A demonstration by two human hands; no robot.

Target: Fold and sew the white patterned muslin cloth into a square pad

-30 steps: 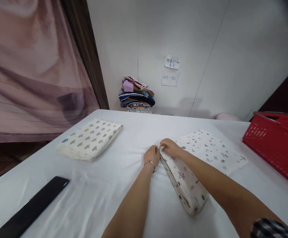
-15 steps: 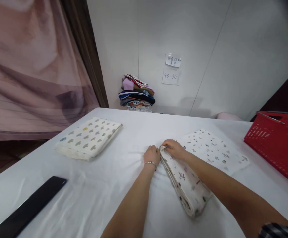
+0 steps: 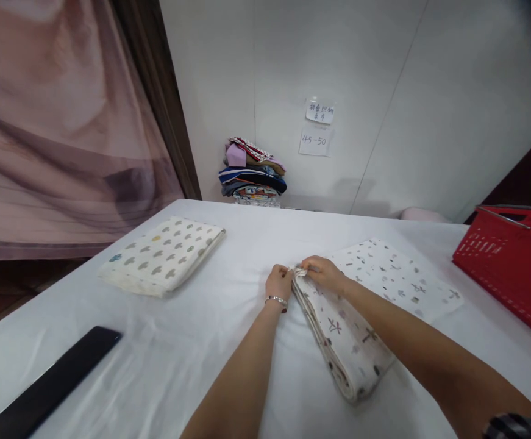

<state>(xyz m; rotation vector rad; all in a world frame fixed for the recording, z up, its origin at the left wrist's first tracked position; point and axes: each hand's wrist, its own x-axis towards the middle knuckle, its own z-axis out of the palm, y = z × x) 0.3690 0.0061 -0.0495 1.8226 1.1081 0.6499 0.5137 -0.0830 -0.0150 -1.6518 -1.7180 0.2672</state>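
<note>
A patterned white cloth (image 3: 384,277) lies on the white table (image 3: 256,238), its near part folded into a thick band (image 3: 342,341) that runs toward me. My left hand (image 3: 278,282), with a bracelet on the wrist, is closed on the far corner of that band. My right hand (image 3: 322,271) pinches the same corner from the other side. Both hands meet at the folded edge, fingers curled on the fabric.
A folded cloth with grey and blue shapes (image 3: 162,255) lies at the left. A long black flat object (image 3: 46,387) sits near the front left edge. A red basket (image 3: 512,268) stands at the right. A stack of folded fabrics (image 3: 252,174) rests by the wall under two paper notes (image 3: 314,129).
Both hands have stayed on the corner of the folded cloth. The folded band has shifted slightly and lies a little flatter and wider.
</note>
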